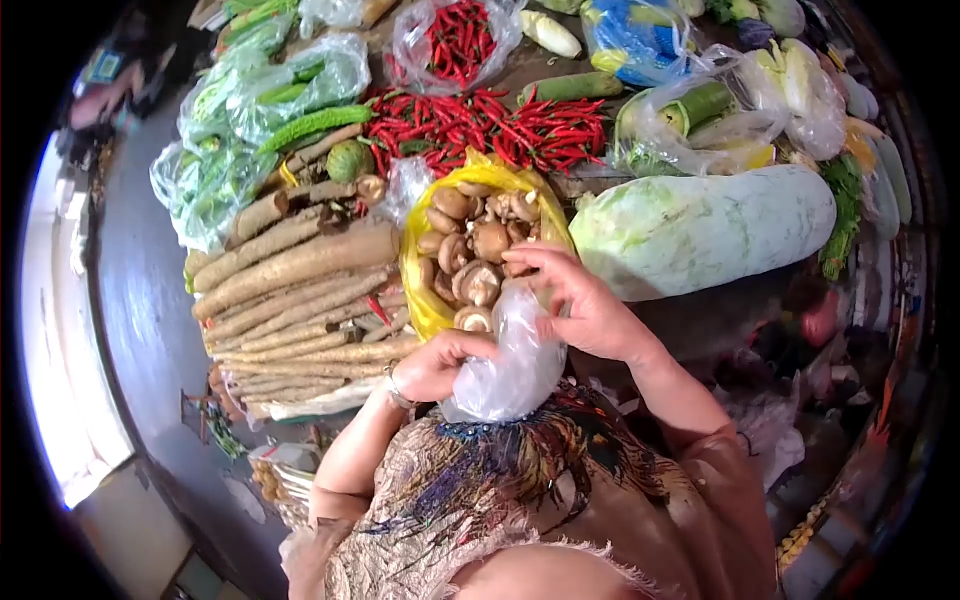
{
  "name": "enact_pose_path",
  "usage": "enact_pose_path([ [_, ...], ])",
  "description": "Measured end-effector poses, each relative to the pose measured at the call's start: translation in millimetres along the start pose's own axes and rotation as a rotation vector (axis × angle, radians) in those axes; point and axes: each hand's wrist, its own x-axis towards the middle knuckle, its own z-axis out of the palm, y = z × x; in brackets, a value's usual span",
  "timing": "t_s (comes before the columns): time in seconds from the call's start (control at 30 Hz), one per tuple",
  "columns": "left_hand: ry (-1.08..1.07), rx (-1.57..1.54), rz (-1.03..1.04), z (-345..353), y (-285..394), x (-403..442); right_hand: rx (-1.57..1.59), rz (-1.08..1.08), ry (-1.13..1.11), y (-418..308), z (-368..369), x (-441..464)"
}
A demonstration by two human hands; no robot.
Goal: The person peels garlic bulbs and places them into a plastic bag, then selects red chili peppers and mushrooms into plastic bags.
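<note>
My left hand is closed on the edge of a clear plastic bag, which hangs crumpled in front of my chest. Beside the bag's upper right, my right hand has its fingers apart, the index finger stretched over the mushrooms. Its thumb lies close to the plastic; whether they touch I cannot tell. Just beyond both hands, brown shiitake mushrooms fill an open yellow plastic bag. One mushroom near the front shows its pale underside. The clear bag covers part of the yellow bag's front.
Long brown roots lie stacked on the left. A large pale winter melon sits at the right. Behind the mushrooms are red chillies, a green bitter melon and bagged vegetables. A walkway runs along the left.
</note>
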Motion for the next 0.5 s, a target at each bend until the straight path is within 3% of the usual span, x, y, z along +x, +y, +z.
enact_pose_path([
  [0.07, 0.017, 0.057, 0.005, 9, 8, 2, 0.362, 0.282, -0.231, 5, 6, -6],
  [0.1, 0.046, 0.191, 0.042, 12, 10, 0, 0.346, 0.119, -0.263, 33, 17, -12],
  [0.2, 0.138, 0.389, 0.142, 21, 8, -11, 0.766, 0.443, -0.370, 48, 30, -24],
  [0.27, 0.338, 0.259, 0.067, 33, -6, -24, 0.711, 0.539, -0.426, 56, 23, -22],
  [0.33, 0.526, 0.258, 0.119, 46, -14, -39, 0.707, 0.565, -0.456, 66, 16, -17],
  [0.47, 0.752, -0.130, -0.088, 80, -66, -71, 0.662, 0.756, -0.603, 88, 5, -25],
  [0.5, 0.784, -0.004, -0.048, 94, -79, -73, 0.657, 0.844, -0.661, 99, 6, -33],
])
